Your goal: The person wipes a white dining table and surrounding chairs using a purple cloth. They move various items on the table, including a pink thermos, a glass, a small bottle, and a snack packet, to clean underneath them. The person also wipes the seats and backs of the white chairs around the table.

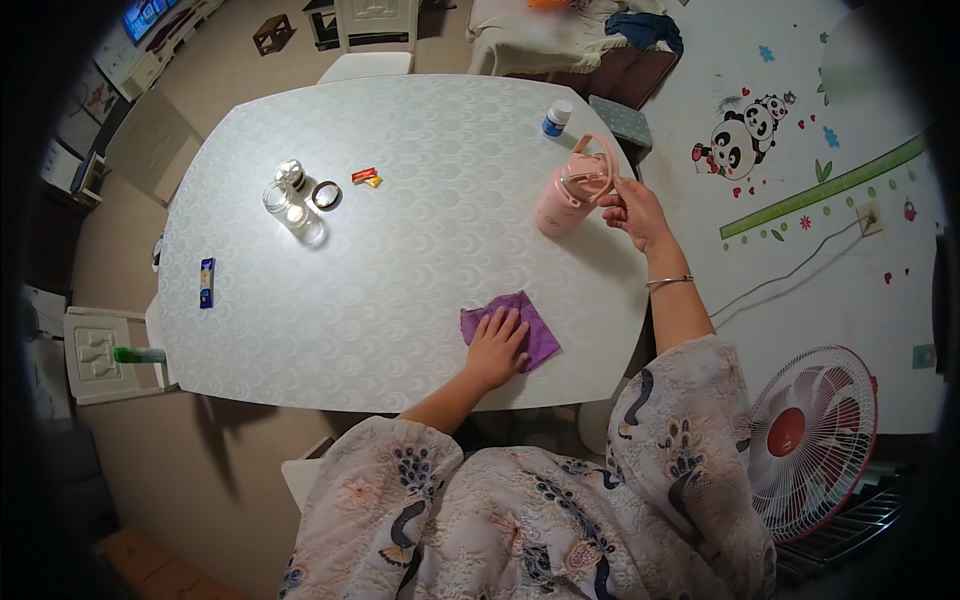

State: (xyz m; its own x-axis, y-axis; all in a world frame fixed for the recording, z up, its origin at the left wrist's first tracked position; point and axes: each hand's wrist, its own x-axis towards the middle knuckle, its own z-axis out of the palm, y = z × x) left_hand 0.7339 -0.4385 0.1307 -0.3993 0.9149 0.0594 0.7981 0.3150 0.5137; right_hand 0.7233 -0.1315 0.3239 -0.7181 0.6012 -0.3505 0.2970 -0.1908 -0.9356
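My left hand (pixel 494 352) lies flat with its fingers spread on a purple cloth (pixel 540 338), near the front edge of the table. At the table's right side my right hand (pixel 634 214) is closed at the carry handle of a pink water bottle (pixel 560 208), its fingertips by the handle's lower end. The bottle stands with a slight tilt in view, its lid on and handle raised. Behind it is a small white bottle with a blue label (pixel 557 118).
A patterned white table (pixel 380 290) bears a glass jar (pixel 278 197), a dark-rimmed round lid (pixel 326 194), red and yellow packets (pixel 366 177) and a blue packet (pixel 207 283). To the right stand a fan (pixel 812 440) and a wall with a cord. Chairs (pixel 368 66) surround the table.
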